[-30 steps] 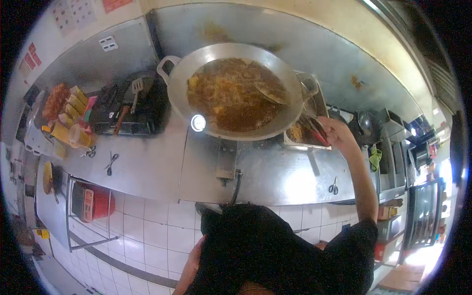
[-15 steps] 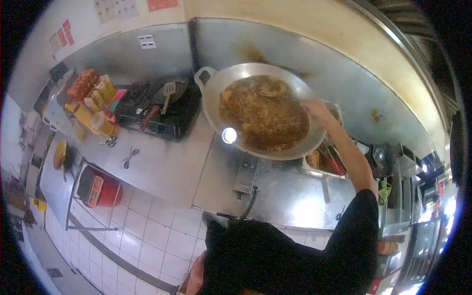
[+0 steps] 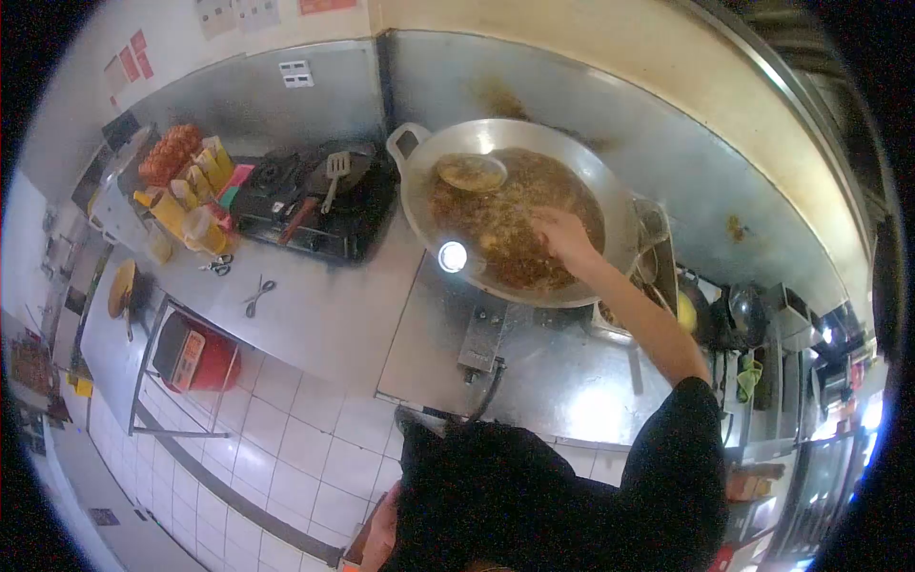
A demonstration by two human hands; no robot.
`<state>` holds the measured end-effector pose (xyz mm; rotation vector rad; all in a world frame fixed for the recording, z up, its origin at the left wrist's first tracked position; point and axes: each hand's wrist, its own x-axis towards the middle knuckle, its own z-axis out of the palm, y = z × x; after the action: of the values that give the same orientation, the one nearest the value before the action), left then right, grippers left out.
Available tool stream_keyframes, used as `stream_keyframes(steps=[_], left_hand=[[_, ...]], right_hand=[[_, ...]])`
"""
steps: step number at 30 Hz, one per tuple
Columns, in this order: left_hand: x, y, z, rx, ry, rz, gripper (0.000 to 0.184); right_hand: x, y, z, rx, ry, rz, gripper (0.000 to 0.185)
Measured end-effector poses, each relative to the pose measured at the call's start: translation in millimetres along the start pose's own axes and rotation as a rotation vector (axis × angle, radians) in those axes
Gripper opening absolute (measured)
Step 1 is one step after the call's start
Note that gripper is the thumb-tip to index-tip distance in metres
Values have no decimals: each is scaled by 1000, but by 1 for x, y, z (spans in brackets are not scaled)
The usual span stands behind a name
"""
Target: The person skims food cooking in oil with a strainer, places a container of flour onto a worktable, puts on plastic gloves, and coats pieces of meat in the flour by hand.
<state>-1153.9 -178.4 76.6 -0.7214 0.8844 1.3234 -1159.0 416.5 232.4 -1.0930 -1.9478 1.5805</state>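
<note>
My right hand (image 3: 564, 238) reaches over a large metal wok (image 3: 624, 243) with its fingers closed. From it, a round skimmer (image 3: 472, 173) seems to extend, its head lying in the oil near the wok's far left side. Most of the handle is hard to make out. Bubbling brown oil (image 3: 515, 234) with frying pieces fills the wok. Down beside my dark clothing, my left hand (image 3: 383, 529) shows only in part at the lower edge. Its fingers are hidden.
Left of the wok stands a black stove (image 3: 319, 214) with a slotted spatula (image 3: 334, 181) on it. Bottles (image 3: 172, 217) and scissors (image 3: 257, 296) lie along the left counter. A metal tray (image 3: 658, 224) sits right of the wok. A red bin (image 3: 214, 362) is below.
My right hand has moved left and down over the wok. The skimmer head has swept left through the oil. My left hand stays low beside my body.
</note>
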Motion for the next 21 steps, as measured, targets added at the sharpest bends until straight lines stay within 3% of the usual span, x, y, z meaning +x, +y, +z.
stream_keyframes(steps=[4,7,10,14,17,18,21], left_hand=[[0,4,3,45,8,-20,69],[4,10,11,102,8,-42,69],[9,18,19,153,13,-84,69],[16,28,32,212,-1,-114,70],[23,33,43,255,-8,-141,70],[24,36,45,276,-3,-152,70],[29,43,53,323,-6,-180,71]], right_hand=[[-9,15,-25,214,-10,37,45],[-41,0,-47,145,68,61,46],[-66,1,-85,-50,243,-86,43],[-99,24,-128,-258,277,-220,47],[-134,16,-155,-332,319,-115,46],[-138,35,-159,-461,406,-299,46],[-165,37,-177,-440,446,-173,44]])
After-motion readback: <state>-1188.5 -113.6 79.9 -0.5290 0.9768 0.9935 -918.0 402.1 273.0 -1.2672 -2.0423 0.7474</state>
